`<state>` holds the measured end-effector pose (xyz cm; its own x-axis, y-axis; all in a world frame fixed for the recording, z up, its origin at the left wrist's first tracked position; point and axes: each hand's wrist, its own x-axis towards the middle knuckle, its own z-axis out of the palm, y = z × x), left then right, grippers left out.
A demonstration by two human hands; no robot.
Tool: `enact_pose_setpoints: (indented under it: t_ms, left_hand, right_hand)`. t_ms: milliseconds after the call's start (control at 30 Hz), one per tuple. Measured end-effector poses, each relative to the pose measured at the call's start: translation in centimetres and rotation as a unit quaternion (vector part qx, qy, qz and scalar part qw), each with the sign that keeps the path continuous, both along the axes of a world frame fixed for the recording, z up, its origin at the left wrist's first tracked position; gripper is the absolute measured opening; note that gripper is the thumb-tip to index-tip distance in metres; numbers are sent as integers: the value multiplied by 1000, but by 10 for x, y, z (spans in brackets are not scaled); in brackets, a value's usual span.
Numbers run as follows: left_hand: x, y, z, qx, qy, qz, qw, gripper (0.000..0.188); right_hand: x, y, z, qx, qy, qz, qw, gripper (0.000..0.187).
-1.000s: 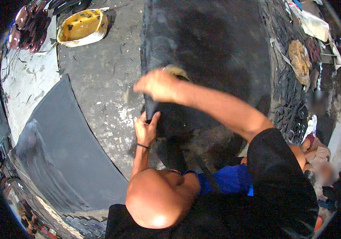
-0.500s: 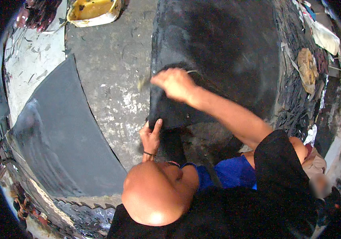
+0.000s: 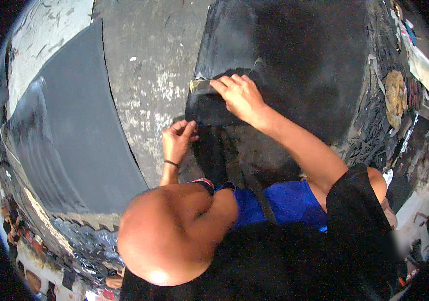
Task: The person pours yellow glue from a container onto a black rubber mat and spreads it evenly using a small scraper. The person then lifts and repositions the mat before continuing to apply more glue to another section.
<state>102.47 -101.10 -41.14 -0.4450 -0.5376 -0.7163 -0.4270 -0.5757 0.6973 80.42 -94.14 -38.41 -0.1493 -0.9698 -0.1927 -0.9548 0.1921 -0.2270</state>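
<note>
A large dark sheet (image 3: 304, 55) lies flat ahead of me, powdery grey along its left side. My left hand (image 3: 176, 143), with a dark band at the wrist, is closed in a pinch at the sheet's near left corner. Over the sheet's left margin, my right hand (image 3: 242, 98) grips a small yellowish flat piece (image 3: 199, 86) between thumb and fingers. That piece rests at the left edge of the sheet; its exact kind is unclear, as the fingers cover part of it.
To the left, another grey sheet (image 3: 79, 115) is spread on the worn floor (image 3: 149, 75). Dark strips and scraps (image 3: 372, 115) are heaped along the right, with a brown ragged piece (image 3: 396, 99) and pale cloth (image 3: 423, 65) beside them.
My view has shifted, and the yellow tray has left it. The right hand's blurred piece now sits at the sheet's edge. My left hand's fingers have curled closer together at the corner.
</note>
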Motion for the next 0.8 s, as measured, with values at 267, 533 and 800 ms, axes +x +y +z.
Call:
enact_pose_setpoints:
  t_ms: [267, 533, 800]
  left_hand:
    - [47, -22, 9, -173, -39, 112, 978, 24]
    - [47, 9, -18, -216, 29, 147, 965, 12]
    - [28, 32, -5, -381, -13, 11, 924, 13]
  right_hand:
    - [58, 38, -5, 9, -3, 42, 999, 38]
    - [26, 47, 18, -26, -333, -103, 937, 19]
    - [-141, 2, 19, -107, -235, -441, 859, 25]
